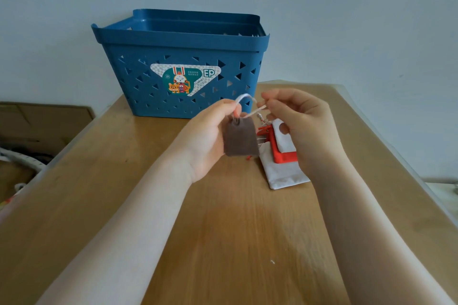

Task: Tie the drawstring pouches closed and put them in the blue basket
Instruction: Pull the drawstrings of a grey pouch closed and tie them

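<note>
Both hands are working above the wooden table [223, 230]: my left hand [209, 136] is pinching the small brown fabric pouch [240, 137] at its neck, my right hand [301, 122] is pinching its pale drawstring [247, 100], just before the blue plastic basket [181, 42].

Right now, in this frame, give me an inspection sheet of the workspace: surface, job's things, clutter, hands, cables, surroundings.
Surface: wooden table, bare grain in front.
Job's things: brown pouch held above the table, neck gathered, white drawstring looped above it; blue basket upright at the far edge, inside not visible; stack of white and red pouches lying on the table to the right.
Clutter: small white speck on the table.
Hands: left hand pinches the drawstring at the pouch neck; right hand pinches the other strand.
Cables: nothing seen.
Surroundings: pale wall behind; cardboard box at the left.
</note>
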{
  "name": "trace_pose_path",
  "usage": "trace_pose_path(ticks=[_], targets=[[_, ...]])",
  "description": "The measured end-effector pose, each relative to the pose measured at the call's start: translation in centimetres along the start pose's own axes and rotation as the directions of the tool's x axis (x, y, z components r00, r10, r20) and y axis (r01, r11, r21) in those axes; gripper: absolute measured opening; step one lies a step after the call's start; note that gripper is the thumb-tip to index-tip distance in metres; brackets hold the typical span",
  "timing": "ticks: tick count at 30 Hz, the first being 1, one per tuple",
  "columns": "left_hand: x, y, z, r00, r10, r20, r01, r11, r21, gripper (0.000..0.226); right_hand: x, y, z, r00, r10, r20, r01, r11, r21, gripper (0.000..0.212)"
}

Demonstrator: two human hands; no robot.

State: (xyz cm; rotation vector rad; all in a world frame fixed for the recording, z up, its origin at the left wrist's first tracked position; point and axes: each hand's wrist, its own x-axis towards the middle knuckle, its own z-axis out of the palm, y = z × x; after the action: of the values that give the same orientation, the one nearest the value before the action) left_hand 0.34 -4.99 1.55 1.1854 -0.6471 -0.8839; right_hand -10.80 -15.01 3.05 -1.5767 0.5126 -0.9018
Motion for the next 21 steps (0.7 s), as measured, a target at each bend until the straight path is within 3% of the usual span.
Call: trace_pose_path(ticks=[4,8,13,18,21], targets=[[-0.3,-0.1,0.2,0.999,0.048,0.009,-0.048,0.957,0.285,0.032,-0.3,0.0,0.4,0.973,-0.232,0.015,0.231,0.957,-0.176,0.020],[-0.6,-0.2,0.6,0.995,0.093,0.048,-0.104,0.860,0.499,0.023,-0.5,0.2,0.9,0.951,-0.296,0.094,0.310,0.911,-0.271,0.027],[-1.0,-0.3,1.0,0.979,0.157,0.132,-0.202,0.835,0.512,0.021,-0.7,0.2,0.8,0.947,-0.235,0.219,0.284,0.932,-0.226,0.027],[-1.0,-0.6,0.8,0.958,0.230,0.171,-0.286,0.801,0.526,0.033,-0.5,0.6,1.0,0.952,-0.232,0.198,0.268,0.947,-0.179,0.023],[-0.8,-0.7,0.6,0.955,0.244,0.168,-0.296,0.784,0.545,0.036,-0.6,0.5,1.3,0.963,-0.203,0.178,0.229,0.963,-0.139,0.034]])
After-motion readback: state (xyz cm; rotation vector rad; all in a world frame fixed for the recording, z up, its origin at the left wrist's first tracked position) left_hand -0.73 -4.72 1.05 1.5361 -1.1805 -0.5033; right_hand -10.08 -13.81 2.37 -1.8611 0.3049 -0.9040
